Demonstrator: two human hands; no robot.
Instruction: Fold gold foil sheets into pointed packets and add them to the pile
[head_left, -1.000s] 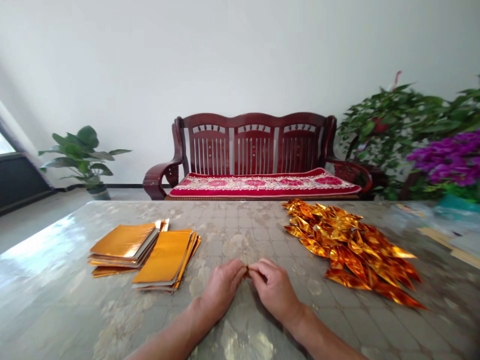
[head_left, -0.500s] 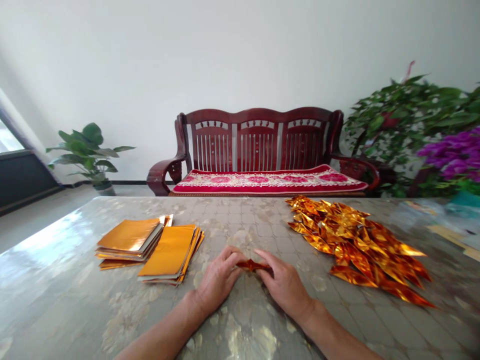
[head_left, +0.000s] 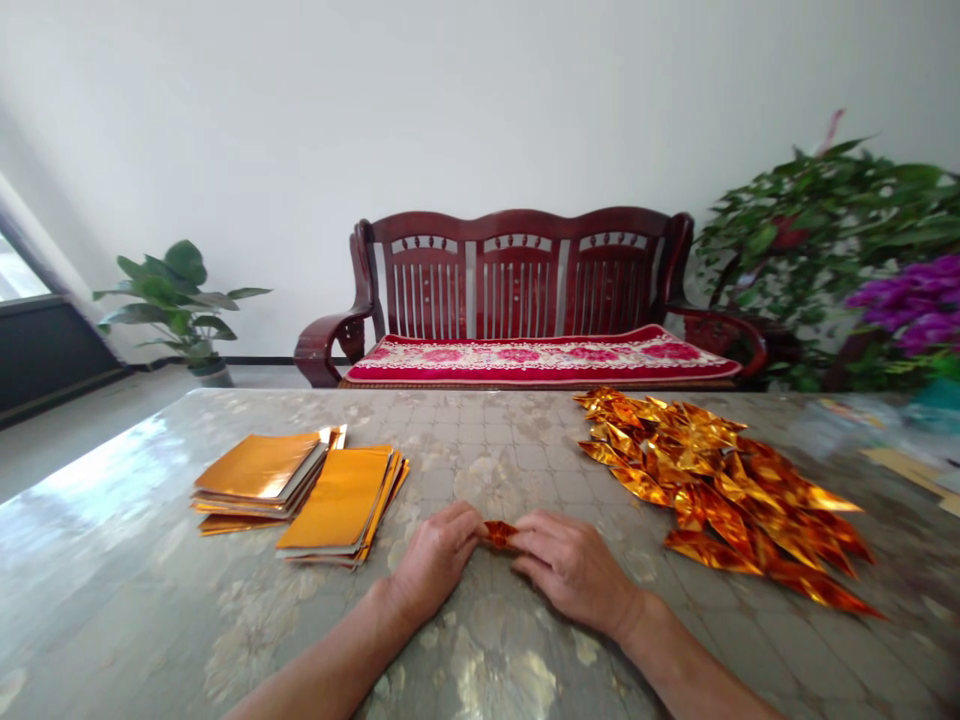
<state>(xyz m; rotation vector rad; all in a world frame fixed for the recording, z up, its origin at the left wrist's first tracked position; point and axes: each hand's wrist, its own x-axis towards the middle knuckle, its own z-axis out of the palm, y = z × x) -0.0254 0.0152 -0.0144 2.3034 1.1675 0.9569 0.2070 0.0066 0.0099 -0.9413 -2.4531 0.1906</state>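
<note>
A small folded piece of orange-gold foil paper spans the gap between my two hands, just above the table. My left hand is closed, pinching its left end between thumb and fingers. At its right end, the fingers of my right hand are closed on the foil too. Both ends are hidden by my fingers. Left of my hands lie two stacks of flat gold foil sheets, edges slightly fanned. To the right is a heap of pointed, folded foil pieces.
The table has a glossy, patterned cover. Clear plastic and tan card lie at its right edge. Behind it stands a dark wooden bench with a red floral cushion, a potted plant to the left and leafy plants to the right.
My right hand has turned over the foil's right end, its fingers now closer together. The foil shows more of its middle. My left hand keeps its pinch, and the view has shifted slightly.
</note>
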